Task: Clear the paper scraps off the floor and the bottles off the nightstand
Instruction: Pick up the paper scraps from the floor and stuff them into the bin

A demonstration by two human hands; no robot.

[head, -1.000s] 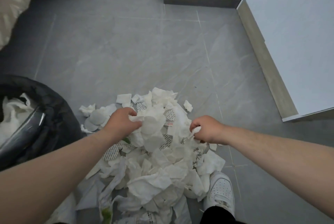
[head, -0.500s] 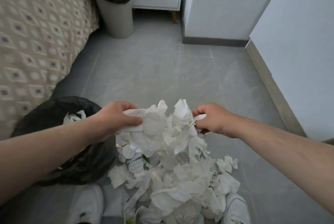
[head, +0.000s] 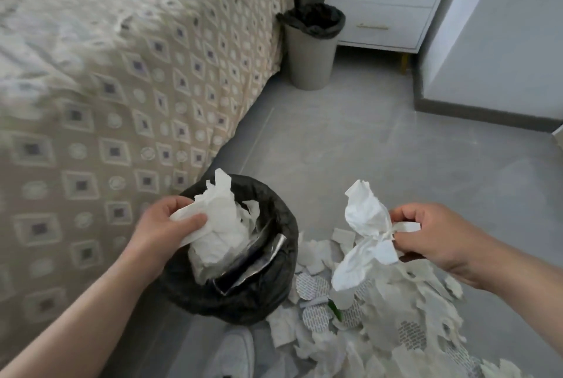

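Note:
My left hand (head: pixel 166 225) grips a bunch of white paper scraps (head: pixel 219 222) right over the black-lined bin (head: pixel 274 283) beside the bed. My right hand (head: pixel 432 231) pinches another crumpled bunch of white paper (head: pixel 365 234), held in the air to the right of the bin. A pile of torn white and printed paper scraps (head: pixel 380 325) lies on the grey floor below my right hand. The white nightstand (head: pixel 384 2) stands at the far end; its top is out of view, so no bottles show.
A bed with a beige patterned cover (head: pixel 122 88) fills the left side. A second, beige bin with a black liner (head: pixel 310 48) stands by the nightstand. A white wall or cabinet (head: pixel 502 42) rises at the right. My grey shoe (head: pixel 231 353) is below the near bin.
Both hands lifted paper from the pile and split apart. The left hand swung its bunch left over the black bin; the right hand holds its bunch raised. The view tilted up and left.

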